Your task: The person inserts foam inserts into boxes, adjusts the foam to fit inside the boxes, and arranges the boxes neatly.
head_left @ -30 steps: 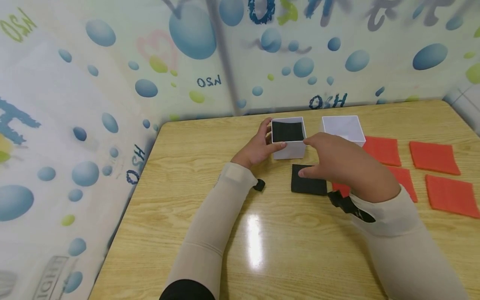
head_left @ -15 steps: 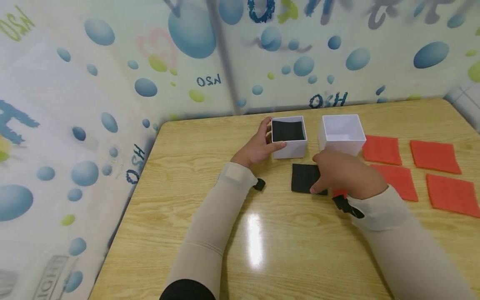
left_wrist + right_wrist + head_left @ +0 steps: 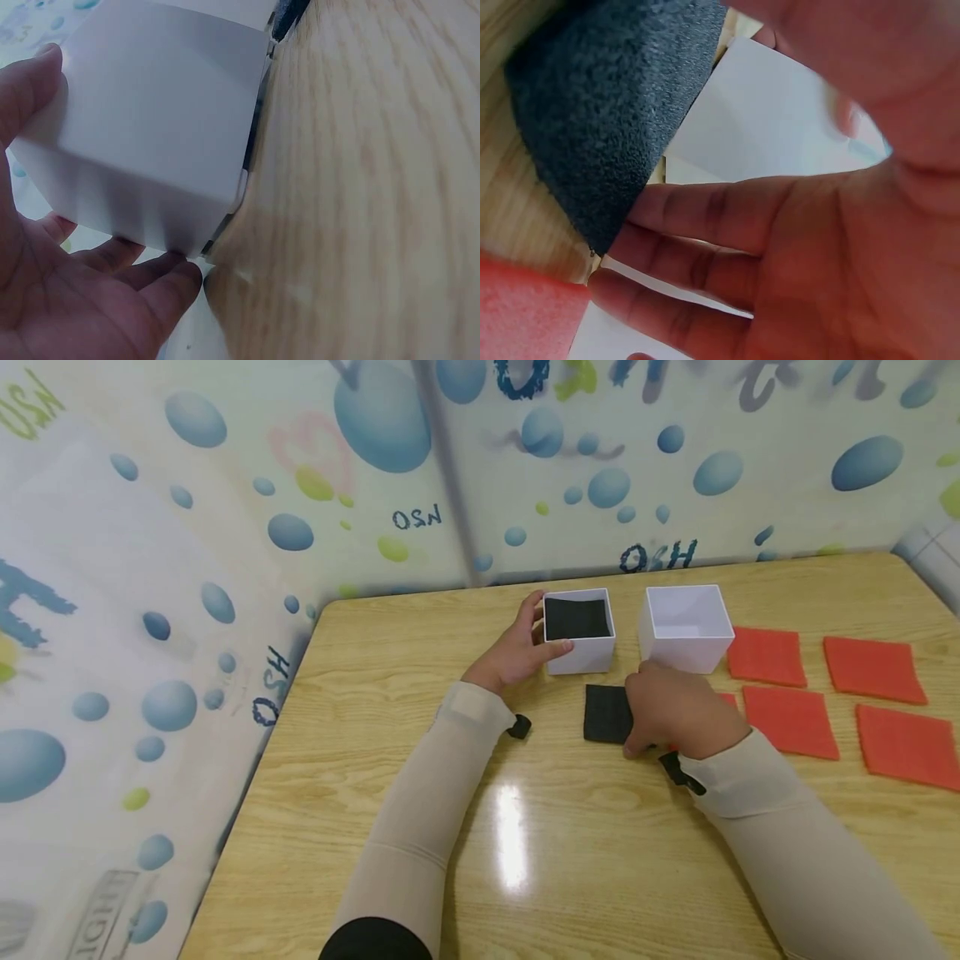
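My left hand [image 3: 513, 652] holds a small open-topped white box [image 3: 581, 656], thumb on its near wall and fingers along its left side; the left wrist view shows those fingers against the box wall [image 3: 157, 97]. A black foam square [image 3: 576, 619] lies inside this box. Another black foam square [image 3: 606, 714] lies on the table in front, partly covered by my right hand [image 3: 682, 710]. That hand pinches it across its far and near edges; in the right wrist view, fingertips meet the edge of the black foam [image 3: 607, 127].
A second white box [image 3: 690, 652], open at the top, stands right of the first. Several red foam squares [image 3: 791, 722] lie flat at the right, one partly under my right hand. A patterned wall [image 3: 540, 518] rises behind the wooden table [image 3: 375, 693].
My right hand has come down and back from beside the held box onto the black foam square, its thumb now at the near edge. My left hand has stayed on the box.
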Available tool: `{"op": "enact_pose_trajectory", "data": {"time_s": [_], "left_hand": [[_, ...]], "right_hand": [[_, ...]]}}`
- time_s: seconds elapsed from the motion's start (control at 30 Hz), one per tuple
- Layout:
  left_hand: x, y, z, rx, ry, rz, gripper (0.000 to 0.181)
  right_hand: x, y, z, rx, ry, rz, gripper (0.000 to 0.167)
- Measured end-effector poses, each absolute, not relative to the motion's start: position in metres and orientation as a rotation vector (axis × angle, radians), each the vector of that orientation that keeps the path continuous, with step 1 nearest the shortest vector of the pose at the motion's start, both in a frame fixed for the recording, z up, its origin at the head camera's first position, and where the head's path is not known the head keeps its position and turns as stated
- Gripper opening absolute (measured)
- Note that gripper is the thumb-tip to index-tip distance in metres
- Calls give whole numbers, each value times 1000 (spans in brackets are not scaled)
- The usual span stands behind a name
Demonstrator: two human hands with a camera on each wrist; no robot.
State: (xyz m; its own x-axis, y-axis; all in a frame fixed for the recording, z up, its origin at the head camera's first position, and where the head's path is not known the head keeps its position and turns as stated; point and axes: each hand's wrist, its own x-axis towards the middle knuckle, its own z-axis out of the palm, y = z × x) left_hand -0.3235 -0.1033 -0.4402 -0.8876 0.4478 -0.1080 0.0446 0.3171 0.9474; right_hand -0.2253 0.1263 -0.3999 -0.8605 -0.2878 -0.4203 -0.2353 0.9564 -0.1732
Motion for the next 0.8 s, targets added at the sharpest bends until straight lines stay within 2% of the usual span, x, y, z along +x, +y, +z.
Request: {"op": "enact_pose_trajectory", "data": {"time_s": [0.53, 0.8], "left_hand": [[-321, -104, -437, 429, 2244, 1590, 98], [-321, -103, -438, 440, 2223, 1614, 98]], "right_hand": [[-222, 124, -392, -330, 2659, -237, 68], [-222, 125, -386, -349, 2674, -265, 72]]}}
